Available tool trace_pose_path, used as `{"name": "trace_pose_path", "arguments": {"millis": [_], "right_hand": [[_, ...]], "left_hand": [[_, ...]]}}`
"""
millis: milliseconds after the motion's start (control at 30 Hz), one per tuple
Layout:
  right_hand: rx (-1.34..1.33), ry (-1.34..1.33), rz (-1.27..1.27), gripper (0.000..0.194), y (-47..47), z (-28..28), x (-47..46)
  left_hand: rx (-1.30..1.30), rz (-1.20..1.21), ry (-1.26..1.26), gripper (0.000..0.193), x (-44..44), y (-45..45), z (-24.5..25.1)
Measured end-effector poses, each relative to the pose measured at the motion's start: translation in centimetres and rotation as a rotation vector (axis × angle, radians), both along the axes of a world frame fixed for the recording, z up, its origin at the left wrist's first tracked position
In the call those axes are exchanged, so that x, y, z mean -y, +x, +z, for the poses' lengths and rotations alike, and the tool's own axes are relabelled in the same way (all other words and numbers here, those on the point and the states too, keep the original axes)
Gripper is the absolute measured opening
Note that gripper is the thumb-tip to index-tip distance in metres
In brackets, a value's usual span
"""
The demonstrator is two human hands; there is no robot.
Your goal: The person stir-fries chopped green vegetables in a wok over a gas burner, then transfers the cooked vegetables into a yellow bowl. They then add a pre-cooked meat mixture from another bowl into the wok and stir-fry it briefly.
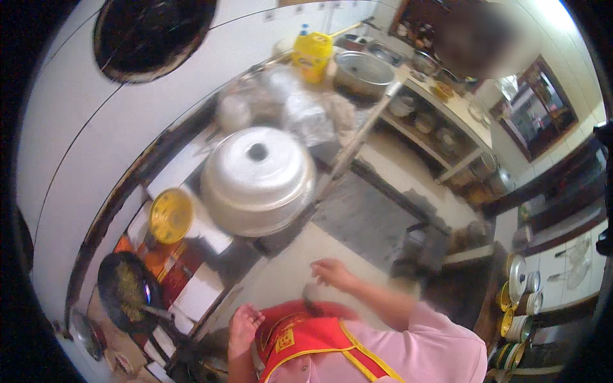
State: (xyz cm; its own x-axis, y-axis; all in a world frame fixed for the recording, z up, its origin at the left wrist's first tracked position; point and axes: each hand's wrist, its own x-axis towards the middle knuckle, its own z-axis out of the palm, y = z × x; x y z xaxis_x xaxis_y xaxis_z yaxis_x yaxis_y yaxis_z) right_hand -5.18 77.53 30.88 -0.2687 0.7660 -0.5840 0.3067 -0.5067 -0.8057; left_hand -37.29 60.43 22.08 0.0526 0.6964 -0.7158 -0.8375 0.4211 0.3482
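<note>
My left hand (pixel 245 322) is in front of the red apron, its fingers loosely curled and no object visible in them. Farther right, my right hand (pixel 334 274) hangs over the pale floor, fingers bent and apart, with nothing seen in it. Up and left of both hands, a large lidded aluminium pot (pixel 256 191) sits on the tiled stove counter. Beside it stands a yellow bowl-like vessel (pixel 171 215). A black wok (pixel 129 292) with chopped greenish food and a utensil in it lies left of my left hand.
Behind the pot are plastic bags (pixel 306 115), a yellow container (pixel 312 55) and a wide metal basin (pixel 364 72). A shelf unit (pixel 443 129) holds cookware. Stacked dishes (pixel 519 328) stand at the right. A dark boxy object (pixel 424 244) is on the floor.
</note>
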Motion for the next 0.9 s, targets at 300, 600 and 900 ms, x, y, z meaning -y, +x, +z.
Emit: {"name": "trace_pose_path", "arguments": {"millis": [300,600,900], "right_hand": [[-0.057,-0.129,-0.41,0.034,19.2,-2.0,-1.9],[-0.191,-0.063,-0.528,0.036,24.9,-4.7,-10.0],[-0.108,-0.031,-0.689,0.035,35.7,-0.7,-25.7]], "left_hand": [[0.014,-0.346,0.113,0.02,-20.2,17.7,4.9],[-0.158,-0.545,0.286,0.022,-39.3,28.3,7.1],[-1.571,-0.524,0.719,0.057,-62.7,37.9,8.9]]}}
